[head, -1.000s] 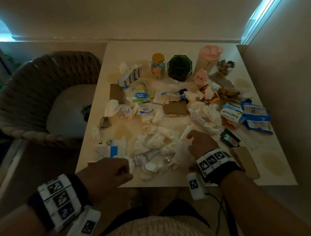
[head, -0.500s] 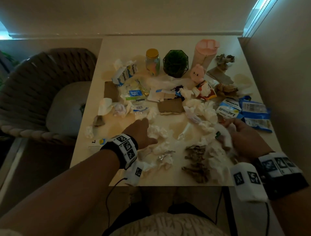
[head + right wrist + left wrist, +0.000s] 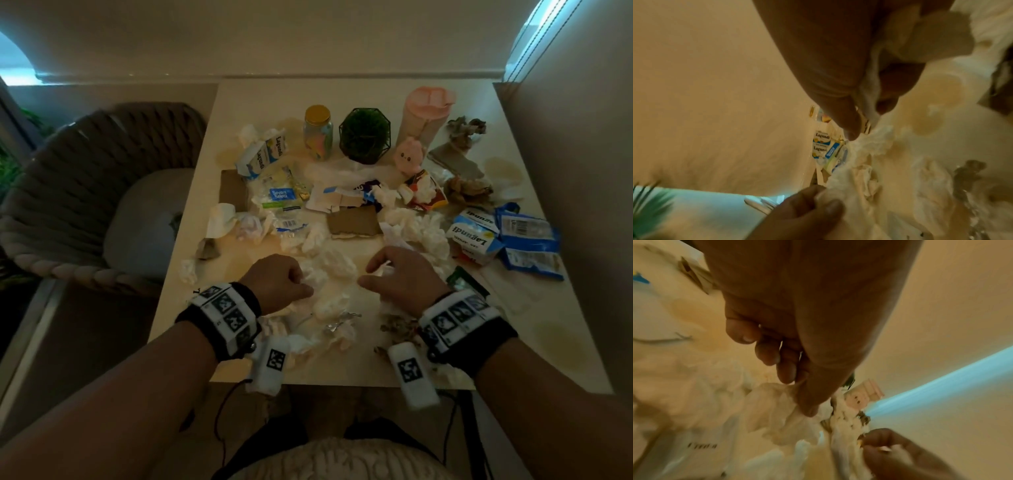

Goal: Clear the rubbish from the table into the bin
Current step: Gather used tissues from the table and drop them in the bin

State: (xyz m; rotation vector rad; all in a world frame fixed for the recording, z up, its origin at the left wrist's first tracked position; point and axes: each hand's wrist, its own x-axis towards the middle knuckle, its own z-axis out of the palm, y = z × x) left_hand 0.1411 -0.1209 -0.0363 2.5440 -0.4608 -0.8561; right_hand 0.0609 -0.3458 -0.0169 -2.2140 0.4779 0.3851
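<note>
Both hands are gathering crumpled white paper tissues (image 3: 329,267) near the pale square table's (image 3: 565,342) front edge; left hand (image 3: 277,282) is pinching one, right hand (image 3: 404,277) seemingly clutching another (blurred); cartons and wrappers are lying untouched; no bin is showing.

The pale worktop (image 3: 404,368) carries crumpled tissues (image 3: 334,265), torn cartons (image 3: 474,236), cardboard (image 3: 354,222), a jar (image 3: 318,133), a plant (image 3: 364,135) and a pink toy (image 3: 407,156).
</note>
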